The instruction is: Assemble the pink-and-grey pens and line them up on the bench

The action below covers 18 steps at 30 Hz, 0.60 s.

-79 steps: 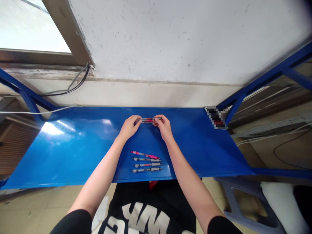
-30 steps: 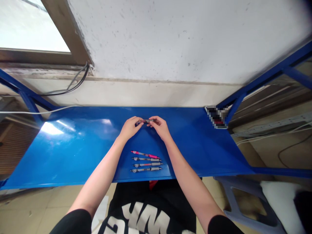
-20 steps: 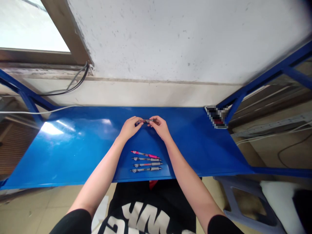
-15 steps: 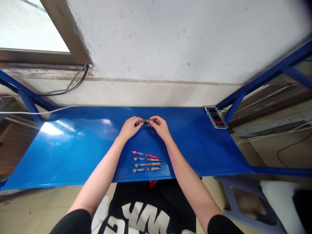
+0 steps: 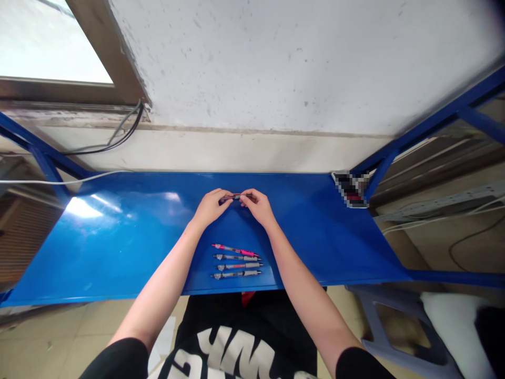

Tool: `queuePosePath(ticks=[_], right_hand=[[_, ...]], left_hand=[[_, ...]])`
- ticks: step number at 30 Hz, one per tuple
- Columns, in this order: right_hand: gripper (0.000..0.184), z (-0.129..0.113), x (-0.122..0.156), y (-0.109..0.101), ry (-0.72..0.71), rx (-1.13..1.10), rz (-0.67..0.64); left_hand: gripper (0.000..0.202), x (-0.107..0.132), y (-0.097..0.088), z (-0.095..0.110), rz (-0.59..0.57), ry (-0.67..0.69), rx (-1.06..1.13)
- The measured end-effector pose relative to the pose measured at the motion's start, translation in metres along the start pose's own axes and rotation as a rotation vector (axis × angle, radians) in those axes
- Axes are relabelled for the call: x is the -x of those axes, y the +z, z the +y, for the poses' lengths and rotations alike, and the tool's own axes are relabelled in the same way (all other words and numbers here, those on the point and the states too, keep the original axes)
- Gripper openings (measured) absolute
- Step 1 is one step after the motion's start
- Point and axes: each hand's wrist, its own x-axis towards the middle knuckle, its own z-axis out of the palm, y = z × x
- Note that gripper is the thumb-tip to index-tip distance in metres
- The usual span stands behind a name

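Observation:
Near the back of the blue tabletop (image 5: 138, 252), my left hand (image 5: 212, 206) and my right hand (image 5: 258, 205) face each other, closed on a dark pen (image 5: 236, 197) held sideways between them. Fingers cover both of its ends, so only a short middle part shows. Closer to my body, a pink pen (image 5: 235, 250) lies slightly slanted. Below it, several grey-gripped pens, among them one at the front (image 5: 236, 274), lie in a row, roughly parallel and apart from my hands.
A pixelated object (image 5: 351, 189) sits at the tabletop's back right corner. A white cable (image 5: 59, 183) crosses the back left corner. Blue frame bars (image 5: 394, 147) rise at both sides, and a wall (image 5: 256, 152) stands behind. A grey plastic stool (image 5: 394, 337) is below at right.
My right hand's fingers have shifted slightly on the held pen, and less of the pen shows between my hands. The row of pens has not moved.

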Motion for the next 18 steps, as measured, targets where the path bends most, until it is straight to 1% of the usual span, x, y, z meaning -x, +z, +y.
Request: queuePosePath(ticks=[4,9,13,16,18], right_hand=[[0.026,0.003,-0.0004,-0.001,-0.011,0.065,-0.013],[0.03,0.0057,-0.0018,-0.0032,-0.017,0.02,-0.008],[0.026,0.0047,-0.0022,-0.0069,-0.028,0.121,0.002],[0.031,0.0044,-0.0022,-0.0086,-0.009,0.197,0.012],[0.032,0.0048,-0.0023,-0.0089,0.002,0.182,0.015]], left_hand=[[0.018,-0.0004,-0.0008,-0.0018,0.008,0.017,-0.005],[0.018,-0.0004,-0.0008,-0.0039,0.021,0.026,-0.015],[0.017,-0.0003,-0.0006,-0.0027,0.016,0.029,-0.011],[0.017,-0.0003,-0.0006,-0.0015,0.013,0.033,-0.01],[0.017,-0.0003,-0.0007,-0.0012,0.016,0.035,-0.01]])
